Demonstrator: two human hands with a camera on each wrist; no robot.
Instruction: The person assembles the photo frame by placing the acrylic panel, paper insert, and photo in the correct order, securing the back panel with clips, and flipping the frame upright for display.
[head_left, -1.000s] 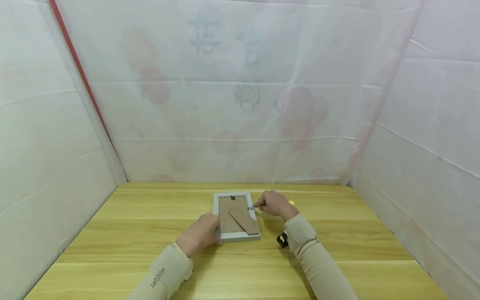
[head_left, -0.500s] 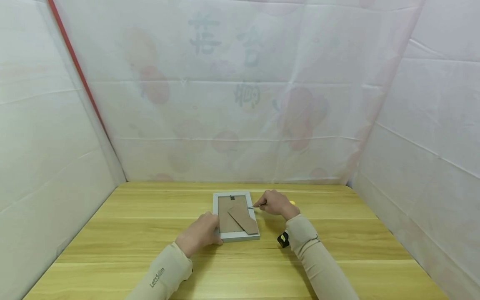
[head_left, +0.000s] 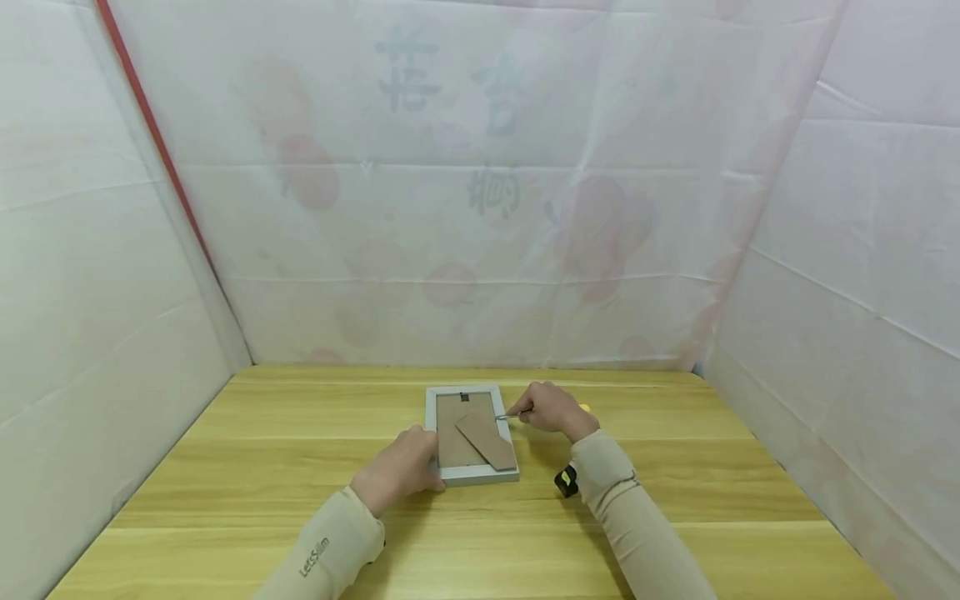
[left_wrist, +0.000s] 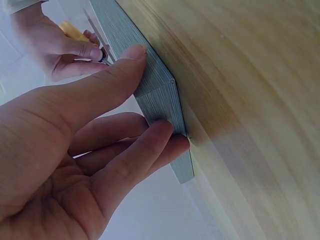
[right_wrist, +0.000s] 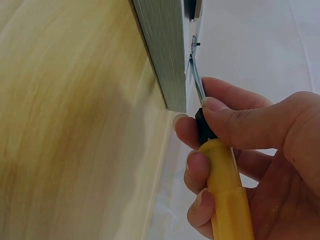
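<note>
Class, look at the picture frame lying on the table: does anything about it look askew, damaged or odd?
Only one thing: the cardboard stand on the back of the frame lies slanted, not square to the edges. No damage shows. The left hand holds the frame's corner; the right hand holds a screwdriver with its tip at the frame's right edge.

Both forearms reached forward in beige sleeves; left hand (head_left: 397,471) lay with fingers loosely bent, right hand (head_left: 551,408) was curled tight, thumb on top.
</note>
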